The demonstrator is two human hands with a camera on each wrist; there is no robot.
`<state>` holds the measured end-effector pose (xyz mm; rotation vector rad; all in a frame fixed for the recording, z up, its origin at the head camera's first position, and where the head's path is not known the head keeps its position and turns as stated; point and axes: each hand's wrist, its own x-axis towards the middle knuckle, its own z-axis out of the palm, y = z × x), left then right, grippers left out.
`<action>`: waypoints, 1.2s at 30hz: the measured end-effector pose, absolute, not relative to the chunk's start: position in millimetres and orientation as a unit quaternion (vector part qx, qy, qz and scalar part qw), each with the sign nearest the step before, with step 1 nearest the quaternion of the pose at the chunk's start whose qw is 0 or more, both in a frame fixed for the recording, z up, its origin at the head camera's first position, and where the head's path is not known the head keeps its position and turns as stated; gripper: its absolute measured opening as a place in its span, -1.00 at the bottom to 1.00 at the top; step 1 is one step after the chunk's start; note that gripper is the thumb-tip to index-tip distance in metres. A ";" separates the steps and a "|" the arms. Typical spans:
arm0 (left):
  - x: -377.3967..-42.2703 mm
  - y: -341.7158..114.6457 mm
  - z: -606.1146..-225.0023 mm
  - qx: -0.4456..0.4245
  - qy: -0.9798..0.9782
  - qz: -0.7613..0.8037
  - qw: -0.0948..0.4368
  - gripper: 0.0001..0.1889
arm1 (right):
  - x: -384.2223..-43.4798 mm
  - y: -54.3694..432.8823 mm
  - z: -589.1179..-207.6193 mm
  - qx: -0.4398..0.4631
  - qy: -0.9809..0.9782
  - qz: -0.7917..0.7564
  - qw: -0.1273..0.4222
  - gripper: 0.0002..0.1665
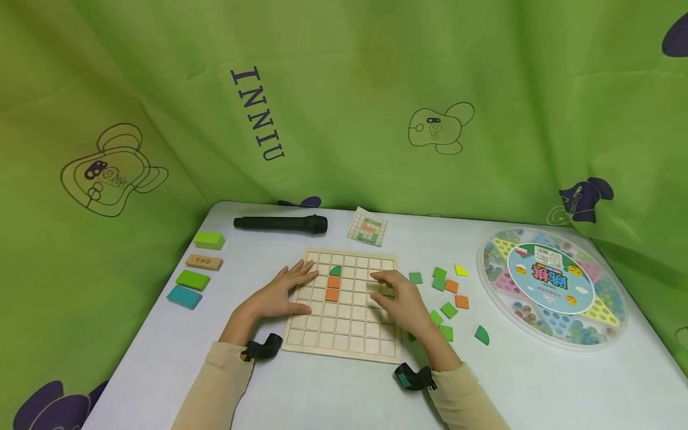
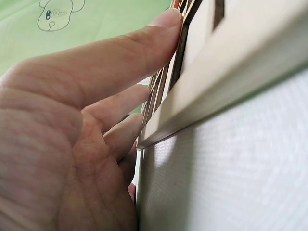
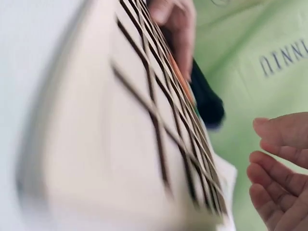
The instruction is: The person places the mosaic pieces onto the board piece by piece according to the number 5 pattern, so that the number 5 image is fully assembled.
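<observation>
A square wooden grid board (image 1: pixel 349 344) lies on the white table. In its upper left part sit a green quarter-circle tile (image 1: pixel 335 271) and two orange square tiles (image 1: pixel 332 294), lined up in one column. My left hand (image 1: pixel 276 295) rests on the board's left side, fingers extended; the left wrist view shows the thumb (image 2: pixel 166 21) at the grid. Over the right part of the board is my right hand (image 1: pixel 403 301), its thumb and fingers parted with nothing between them. In the right wrist view those fingers (image 3: pixel 272 168) appear loosely bent.
Loose green tiles (image 1: pixel 448 310), orange tiles (image 1: pixel 461 302) and a yellow tile (image 1: pixel 461 270) lie right of the board. Behind it are a pattern card (image 1: pixel 368 227) and a black microphone (image 1: pixel 279 224). Several blocks (image 1: pixel 193 280) line the left; a round marble-game box (image 1: pixel 550 279) stands right.
</observation>
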<state>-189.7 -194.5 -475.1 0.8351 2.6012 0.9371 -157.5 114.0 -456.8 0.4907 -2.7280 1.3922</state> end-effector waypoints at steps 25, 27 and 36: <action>-189.7 -195.0 -476.2 0.278 0.897 0.320 0.125 -0.09 | -163.0 244.6 -480.8 0.018 -0.922 0.380 0.077 -0.55; -190.2 -195.0 -475.9 0.279 0.897 0.318 0.126 -0.09 | -163.0 244.7 -481.9 0.013 -0.921 0.379 0.083 -0.57; -191.4 -195.8 -477.9 0.282 0.896 0.320 0.125 -0.08 | -163.2 246.7 -480.9 -0.015 -0.934 0.349 0.076 -0.58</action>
